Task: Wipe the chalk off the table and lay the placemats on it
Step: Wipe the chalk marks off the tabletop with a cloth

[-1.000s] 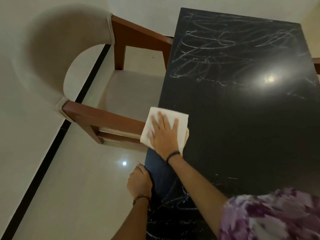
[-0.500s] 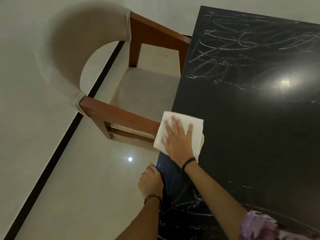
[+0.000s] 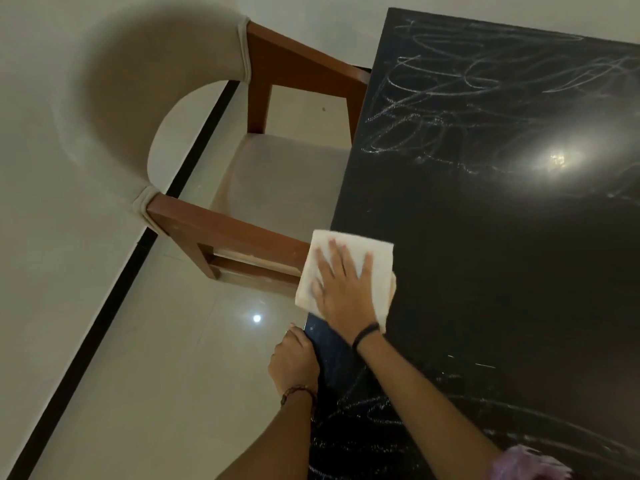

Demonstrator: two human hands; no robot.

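Right hand (image 3: 346,289) pressed flat, fingers spread, on cloth (image 3: 349,261) overhanging tabletop (image 3: 502,254) edge; left hand (image 3: 294,362) at edge, fingers hidden, grip indeterminable.

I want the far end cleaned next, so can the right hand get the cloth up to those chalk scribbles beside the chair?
Probably yes: the right hand presses the cloth flat, and bare table lies between it and the scribbles.

We see a black table (image 3: 502,271) scrawled with white chalk marks (image 3: 467,98) beyond our grip and more chalk (image 3: 381,427) nearer than it. A folded white cloth (image 3: 346,268) lies flat at the table's left edge, its corner overhanging, under our right hand (image 3: 343,289).
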